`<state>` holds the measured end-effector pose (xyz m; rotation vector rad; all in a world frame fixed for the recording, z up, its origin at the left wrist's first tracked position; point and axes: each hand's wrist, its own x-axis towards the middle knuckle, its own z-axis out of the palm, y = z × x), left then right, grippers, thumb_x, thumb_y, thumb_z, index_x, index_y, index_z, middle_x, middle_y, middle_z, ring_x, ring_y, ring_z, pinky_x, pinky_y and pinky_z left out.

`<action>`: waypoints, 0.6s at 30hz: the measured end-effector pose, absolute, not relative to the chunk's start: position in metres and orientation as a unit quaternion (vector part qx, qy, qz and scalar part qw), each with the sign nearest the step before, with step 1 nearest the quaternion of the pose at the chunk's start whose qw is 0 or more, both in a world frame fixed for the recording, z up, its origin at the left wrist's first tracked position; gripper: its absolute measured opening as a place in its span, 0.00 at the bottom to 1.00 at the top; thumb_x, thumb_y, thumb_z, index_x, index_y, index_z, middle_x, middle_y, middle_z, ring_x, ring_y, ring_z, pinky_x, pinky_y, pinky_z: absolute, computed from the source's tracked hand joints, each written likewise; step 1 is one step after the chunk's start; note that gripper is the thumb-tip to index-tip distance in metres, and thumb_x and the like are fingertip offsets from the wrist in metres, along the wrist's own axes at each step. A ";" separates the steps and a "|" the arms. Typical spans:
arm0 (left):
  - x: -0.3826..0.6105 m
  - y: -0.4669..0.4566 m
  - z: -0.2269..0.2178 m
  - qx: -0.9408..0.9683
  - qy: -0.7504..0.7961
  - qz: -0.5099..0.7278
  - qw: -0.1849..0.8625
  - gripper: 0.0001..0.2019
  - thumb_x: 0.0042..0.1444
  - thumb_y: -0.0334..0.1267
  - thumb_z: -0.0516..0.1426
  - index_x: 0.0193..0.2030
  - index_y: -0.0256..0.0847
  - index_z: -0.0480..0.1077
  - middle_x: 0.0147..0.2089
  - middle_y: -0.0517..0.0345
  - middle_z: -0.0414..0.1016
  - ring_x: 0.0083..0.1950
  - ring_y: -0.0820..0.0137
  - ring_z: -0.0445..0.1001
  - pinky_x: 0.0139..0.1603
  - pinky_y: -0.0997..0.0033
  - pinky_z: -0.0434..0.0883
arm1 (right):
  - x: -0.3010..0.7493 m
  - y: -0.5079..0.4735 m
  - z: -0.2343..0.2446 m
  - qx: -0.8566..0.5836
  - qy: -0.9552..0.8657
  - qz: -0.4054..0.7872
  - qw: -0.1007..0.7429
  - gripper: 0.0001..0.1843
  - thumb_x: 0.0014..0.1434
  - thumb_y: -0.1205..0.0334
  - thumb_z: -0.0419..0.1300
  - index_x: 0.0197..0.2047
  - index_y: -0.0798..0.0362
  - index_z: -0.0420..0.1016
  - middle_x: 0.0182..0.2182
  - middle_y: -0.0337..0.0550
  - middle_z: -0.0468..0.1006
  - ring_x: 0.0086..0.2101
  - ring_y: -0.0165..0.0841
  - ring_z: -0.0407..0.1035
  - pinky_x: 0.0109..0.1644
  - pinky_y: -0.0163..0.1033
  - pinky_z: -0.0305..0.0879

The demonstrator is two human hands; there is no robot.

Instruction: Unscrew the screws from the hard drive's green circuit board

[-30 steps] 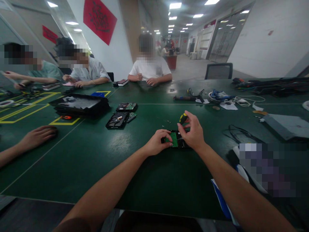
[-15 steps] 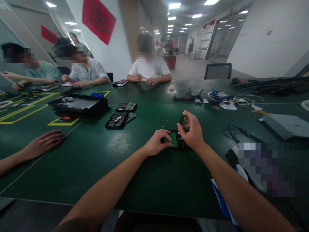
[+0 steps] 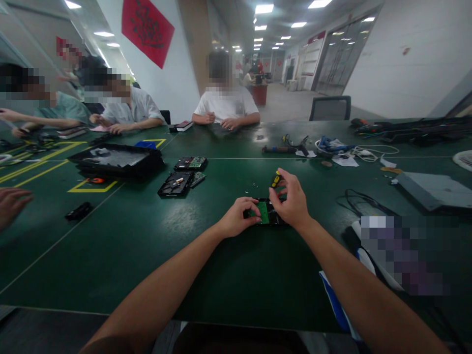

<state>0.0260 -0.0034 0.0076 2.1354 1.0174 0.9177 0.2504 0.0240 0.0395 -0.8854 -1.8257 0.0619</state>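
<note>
A black hard drive with a green circuit board [image 3: 264, 213] lies on the green table [image 3: 206, 260] in front of me. My left hand [image 3: 238, 216] is curled on its left edge and holds it down. My right hand [image 3: 289, 199] is closed round a screwdriver with a black and yellow handle [image 3: 275, 179], its tip pointing down at the drive. A few tiny screws [image 3: 254, 185] lie just beyond the drive.
Two more opened drives [image 3: 177, 183] [image 3: 191, 162] and a black tray [image 3: 116, 160] lie to the left. Another person's hand [image 3: 11, 204] is at the left edge near a small black object [image 3: 78, 211]. Cables and tools [image 3: 332, 147] lie far right. People sit across the table.
The other person's hand at the left has pulled back toward the table edge, uncovering a small black object. My hands stay on the drive and screwdriver, hardly moved.
</note>
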 end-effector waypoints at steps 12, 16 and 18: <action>0.026 -0.003 0.008 0.804 0.389 0.339 0.296 0.07 0.57 0.33 0.68 0.42 0.44 0.78 0.62 0.51 0.72 0.67 0.58 0.67 0.70 0.47 0.61 | 0.250 0.024 0.039 -0.379 -0.763 0.031 0.523 0.34 0.65 0.62 0.60 0.72 0.43 0.55 0.56 0.52 0.69 0.42 0.38 0.74 0.34 0.43 0.82; 0.026 -0.002 0.007 0.803 0.387 0.341 0.298 0.08 0.56 0.33 0.68 0.42 0.44 0.78 0.61 0.51 0.72 0.67 0.58 0.67 0.69 0.47 0.61 | 0.250 0.024 0.040 -0.376 -0.765 0.033 0.522 0.34 0.65 0.62 0.60 0.72 0.44 0.55 0.55 0.52 0.69 0.42 0.38 0.74 0.35 0.43 0.82; 0.026 -0.002 0.007 0.805 0.385 0.344 0.293 0.08 0.56 0.33 0.68 0.42 0.44 0.77 0.61 0.51 0.72 0.67 0.58 0.67 0.69 0.48 0.61 | 0.250 0.024 0.040 -0.375 -0.764 0.036 0.524 0.34 0.66 0.62 0.60 0.72 0.43 0.55 0.56 0.52 0.69 0.42 0.38 0.74 0.35 0.44 0.82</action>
